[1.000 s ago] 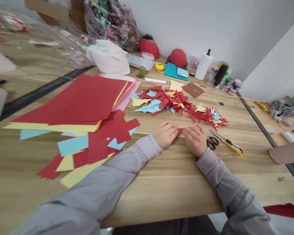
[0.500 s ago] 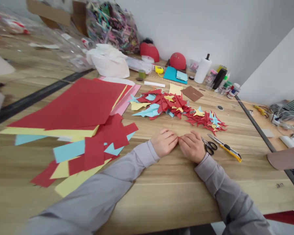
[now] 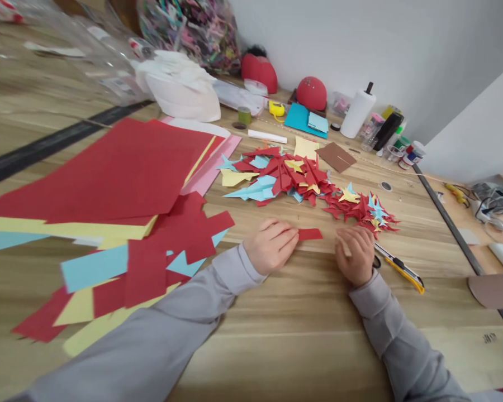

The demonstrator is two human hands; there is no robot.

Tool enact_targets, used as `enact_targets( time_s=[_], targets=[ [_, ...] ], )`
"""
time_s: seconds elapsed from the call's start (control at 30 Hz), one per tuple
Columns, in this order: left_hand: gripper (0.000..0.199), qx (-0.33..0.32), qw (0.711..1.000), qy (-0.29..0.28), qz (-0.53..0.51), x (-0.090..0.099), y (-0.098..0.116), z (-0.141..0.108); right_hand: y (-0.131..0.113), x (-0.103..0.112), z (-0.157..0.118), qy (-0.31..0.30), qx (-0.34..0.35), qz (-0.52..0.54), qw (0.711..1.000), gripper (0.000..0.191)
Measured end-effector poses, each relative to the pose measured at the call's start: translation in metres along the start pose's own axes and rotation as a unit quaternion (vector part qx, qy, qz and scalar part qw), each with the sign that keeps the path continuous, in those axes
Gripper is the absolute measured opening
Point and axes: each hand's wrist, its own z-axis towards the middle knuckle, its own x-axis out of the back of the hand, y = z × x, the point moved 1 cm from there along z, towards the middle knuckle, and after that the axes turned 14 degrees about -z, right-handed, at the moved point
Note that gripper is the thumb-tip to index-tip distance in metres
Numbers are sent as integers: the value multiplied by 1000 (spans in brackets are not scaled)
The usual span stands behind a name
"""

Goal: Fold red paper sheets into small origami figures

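Observation:
Fingers together, my left hand [image 3: 272, 245] holds one end of a small folded strip of red paper [image 3: 311, 234] down against the table. The strip's other end sticks out to the right. My right hand [image 3: 355, 257] is apart from the strip, its fingers loosely bent with nothing visible in them. Beside it shows part of a black scissors handle [image 3: 376, 261]; the hand hides the rest. A yellow utility knife [image 3: 404, 272] lies just to the right. Beyond both hands is a pile of folded red, blue and yellow paper pieces [image 3: 285, 174].
Large red sheets [image 3: 109, 167] and loose cut papers [image 3: 146, 273] lie on the left. At the back are a white cloth-like stack [image 3: 180, 89], a yellow tape measure [image 3: 276, 109], a red pincushion-like dome [image 3: 312, 94], a white roll [image 3: 358, 115] and small bottles [image 3: 411, 154].
My hands have moved apart: the right hand has let go and shifted right, now covering most of the scissors. The red strip shows between them. The view has shifted slightly.

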Motion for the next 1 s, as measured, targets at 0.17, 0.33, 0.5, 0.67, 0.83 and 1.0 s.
enact_targets(
  time_s=[0.17,0.33,0.5,0.67,0.83,1.0],
  targets=[
    [10,-22,999,-7,-27,-1,7,3,-26,1,0,-38,101,42,993,24],
    [14,-18,999,17,-20,1,2,2,-27,3,-4,-21,100,23,994,22],
    [16,34,999,-36,8,10,-23,-9,-16,2,-5,6,67,4,998,20],
    [14,195,977,80,-33,14,-39,-19,-10,1,-5,56,-5,-24,998,15],
    [24,480,788,124,-364,-12,9,2,-23,4,-6,54,42,-34,997,20],
    [39,599,530,119,-588,-28,30,21,-33,8,-6,34,117,-32,992,20]
  ],
)
